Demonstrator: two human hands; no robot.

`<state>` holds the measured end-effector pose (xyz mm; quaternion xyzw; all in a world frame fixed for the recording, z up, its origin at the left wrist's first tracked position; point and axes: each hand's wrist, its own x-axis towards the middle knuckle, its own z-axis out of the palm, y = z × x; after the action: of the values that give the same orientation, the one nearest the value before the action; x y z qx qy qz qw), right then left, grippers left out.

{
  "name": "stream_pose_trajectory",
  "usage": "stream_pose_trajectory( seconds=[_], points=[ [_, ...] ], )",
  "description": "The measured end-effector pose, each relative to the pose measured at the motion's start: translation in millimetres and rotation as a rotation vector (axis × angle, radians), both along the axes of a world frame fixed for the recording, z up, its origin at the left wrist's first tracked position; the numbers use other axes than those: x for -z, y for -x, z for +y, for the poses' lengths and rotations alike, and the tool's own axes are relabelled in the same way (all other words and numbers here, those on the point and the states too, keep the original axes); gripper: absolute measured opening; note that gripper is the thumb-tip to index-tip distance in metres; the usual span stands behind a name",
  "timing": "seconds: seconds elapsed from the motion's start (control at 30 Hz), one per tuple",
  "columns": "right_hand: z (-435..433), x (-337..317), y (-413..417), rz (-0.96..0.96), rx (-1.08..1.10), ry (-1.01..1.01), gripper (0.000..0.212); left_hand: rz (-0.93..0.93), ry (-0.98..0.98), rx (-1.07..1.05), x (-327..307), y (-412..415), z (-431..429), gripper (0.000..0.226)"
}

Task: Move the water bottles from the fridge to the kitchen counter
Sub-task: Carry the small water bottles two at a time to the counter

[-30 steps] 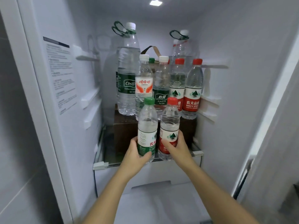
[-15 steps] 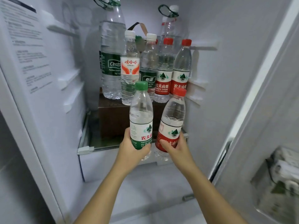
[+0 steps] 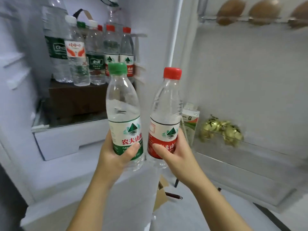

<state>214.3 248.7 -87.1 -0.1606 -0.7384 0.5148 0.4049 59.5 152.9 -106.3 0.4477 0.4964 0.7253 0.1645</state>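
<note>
1. head view: my left hand (image 3: 113, 157) curls round the green-capped bottle (image 3: 123, 110) low on its label, and my right hand (image 3: 176, 155) curls round the red-capped bottle (image 3: 166, 112) the same way.
2. both bottles are upright, side by side, in the air in front of the open fridge (image 3: 66, 140).
3. i judge the carry to the tabletop, which is not in view, needs a firm, even squeeze: the plastic is thin, clear and ribbed, the labels are glossy, and both may be slick.
4. more bottles (image 3: 93, 64) stand inside on a brown box (image 3: 75, 97).
</note>
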Motion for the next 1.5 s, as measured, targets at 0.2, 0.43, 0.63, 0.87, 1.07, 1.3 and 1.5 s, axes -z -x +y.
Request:
stream_pose_trajectory(
  seconds=[0.2,0.43,0.63,0.87,1.07,1.3,1.5],
  points=[
    [-38,-4,-133,0.038,0.183,-0.015,0.054,0.014,0.018,0.199,1,-118,-14,0.068],
    [-78,2,-275,0.058,0.443,-0.002,0.054,0.015,0.067,0.395,6,-247,-20,0.068],
    [-100,4,-366,0.067,0.651,0.011,0.054,0.099,0.103,0.580,2,-337,-2,0.070],
    [-105,12,-454,0.091,0.962,0.053,0.057,0.063,0.121,0.862,5,-436,35,0.054],
    [-84,16,-530,0.039,1.186,0.056,0.055,0.052,0.132,1.069,15,-526,91,0.048],
    [-44,27,-605,0.032,1.421,0.063,0.059,0.102,0.130,1.294,13,-616,156,0.055],
    [-37,44,-662,0.030,1.586,0.114,0.054,0.149,0.139,1.393,22,-679,182,0.056]
  ],
)
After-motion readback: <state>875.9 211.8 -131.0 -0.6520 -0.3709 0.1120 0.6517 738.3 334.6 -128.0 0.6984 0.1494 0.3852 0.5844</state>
